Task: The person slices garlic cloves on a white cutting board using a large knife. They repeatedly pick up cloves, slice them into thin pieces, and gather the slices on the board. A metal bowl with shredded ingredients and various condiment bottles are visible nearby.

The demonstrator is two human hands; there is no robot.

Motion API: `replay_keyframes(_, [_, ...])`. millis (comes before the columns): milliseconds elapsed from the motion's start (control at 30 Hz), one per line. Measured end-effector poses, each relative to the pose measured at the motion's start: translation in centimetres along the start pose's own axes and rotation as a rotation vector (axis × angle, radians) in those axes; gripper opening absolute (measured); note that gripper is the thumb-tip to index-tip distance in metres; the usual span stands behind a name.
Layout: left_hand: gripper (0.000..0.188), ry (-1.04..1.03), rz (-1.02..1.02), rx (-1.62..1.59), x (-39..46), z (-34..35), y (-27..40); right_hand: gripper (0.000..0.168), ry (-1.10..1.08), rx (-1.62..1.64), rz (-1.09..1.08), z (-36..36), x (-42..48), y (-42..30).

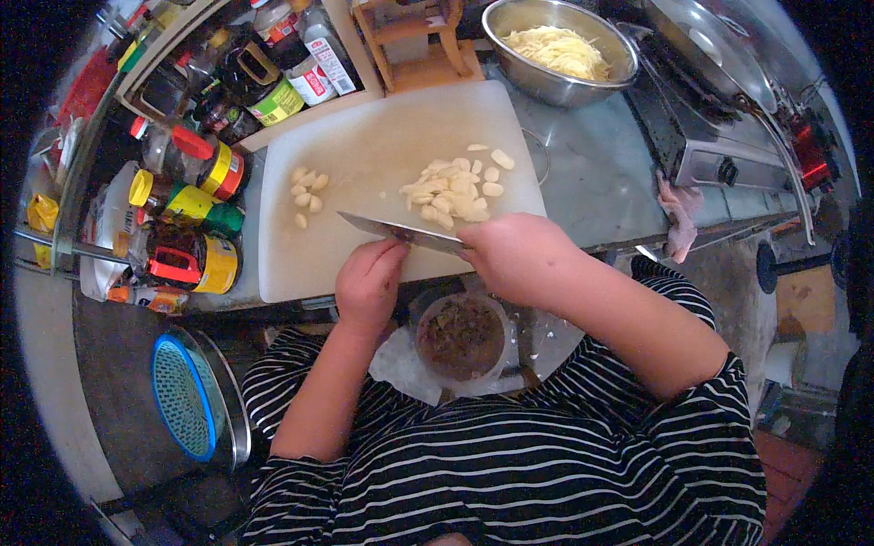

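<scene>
My right hand [509,256] grips the handle of a kitchen knife [416,237], whose blade points left and slants over the near part of a white plastic cutting board [369,147]. Close under the blade, at the board's front edge, my left hand [369,276] has its fingers bunched together; whether anything is pinched in them is hidden. Beyond the knife lies a pile of sliced garlic [447,188], with a few loose slices on its right. Several whole peeled garlic cloves [308,184] rest on the left side of the board.
Bottles and jars [198,205] crowd the counter's left side. A steel bowl [561,85] of pale shreds [560,51] stands at the back, beside a gas stove [717,160] with a wok [710,44]. Below the counter edge is a bin [461,338]; a blue colander [181,399] is lower left.
</scene>
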State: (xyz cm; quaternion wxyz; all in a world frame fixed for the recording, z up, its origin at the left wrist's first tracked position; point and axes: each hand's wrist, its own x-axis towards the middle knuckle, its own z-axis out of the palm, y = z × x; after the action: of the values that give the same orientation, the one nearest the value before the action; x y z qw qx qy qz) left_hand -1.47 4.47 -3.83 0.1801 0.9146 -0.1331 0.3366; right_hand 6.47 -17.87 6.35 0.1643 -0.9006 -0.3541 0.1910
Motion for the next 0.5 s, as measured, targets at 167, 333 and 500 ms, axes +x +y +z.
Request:
replay_keyframes(167, [0.026,-0.037,-0.033,-0.023,-0.8,0.1,-0.7,0.02,0.008,0.014,-0.001,-0.2,0.0,-0.2])
replay_keyframes(333, [0.027,-0.03,-0.005,-0.01,-0.4,0.0,-0.4,0.021,0.049,0.052,-0.013,-0.2,-0.1,0.7])
replay_keyframes(500, [0.025,0.028,0.038,-0.008,0.0,-0.1,-0.2,0.02,0.082,0.076,-0.027,-1.2,-0.8,0.5])
